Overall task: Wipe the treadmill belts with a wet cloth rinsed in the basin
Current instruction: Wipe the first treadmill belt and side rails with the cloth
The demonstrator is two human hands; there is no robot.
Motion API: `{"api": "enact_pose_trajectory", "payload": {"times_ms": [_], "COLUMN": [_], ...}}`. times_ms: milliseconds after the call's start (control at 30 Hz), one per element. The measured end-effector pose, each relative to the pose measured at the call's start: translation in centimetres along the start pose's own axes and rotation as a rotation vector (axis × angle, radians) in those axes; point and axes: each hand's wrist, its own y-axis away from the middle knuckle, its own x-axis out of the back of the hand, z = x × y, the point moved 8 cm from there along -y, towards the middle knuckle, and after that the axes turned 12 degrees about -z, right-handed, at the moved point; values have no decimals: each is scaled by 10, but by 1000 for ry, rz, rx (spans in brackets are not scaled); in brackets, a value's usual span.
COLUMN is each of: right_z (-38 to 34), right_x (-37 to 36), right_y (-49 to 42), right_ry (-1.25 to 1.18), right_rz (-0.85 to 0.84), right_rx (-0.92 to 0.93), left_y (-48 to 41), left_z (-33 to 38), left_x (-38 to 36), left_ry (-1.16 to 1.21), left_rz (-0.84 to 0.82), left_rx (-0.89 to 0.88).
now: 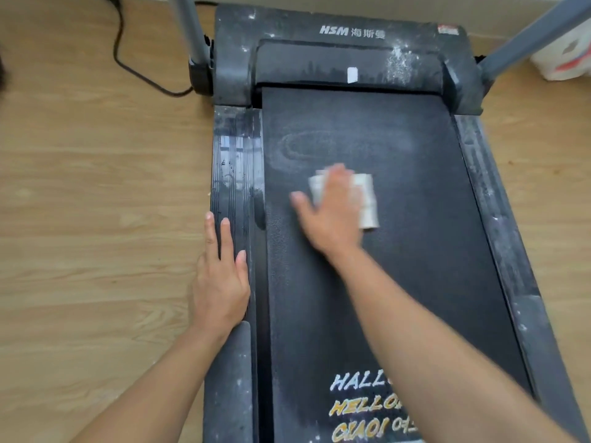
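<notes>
A black treadmill belt (415,193) runs up the middle of the view, dusty, with a curved wiped streak near its upper left. A folded whitish cloth (367,199) lies flat on the belt. My right hand (332,212) presses down on the cloth with fingers spread; both are blurred. My left hand (220,276) rests flat, fingers apart, on the treadmill's left side rail (233,161), holding nothing. No basin is in view.
The dusty motor cover (345,43) with a white logo sits at the belt's far end, flanked by two grey uprights (192,30). A black cable (128,62) lies on the wooden floor at left. A white bag (566,52) stands at far right.
</notes>
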Motion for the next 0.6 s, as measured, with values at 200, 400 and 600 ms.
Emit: {"api": "enact_pose_trajectory", "payload": {"times_ms": [200,400,600], "right_z": [-75,163,213], "right_x": [-48,45,62], "right_y": [41,36,42], "right_ry": [161,222,-47], "right_rz": [-223,-74,59], "right_rx": [411,34,-442], "left_y": [0,1,1], "left_z": [1,3,2], "left_x": [5,2,2], "left_ry": [73,28,11], "left_rz": [-20,-32,-22], "left_rx": [-18,19,17]}}
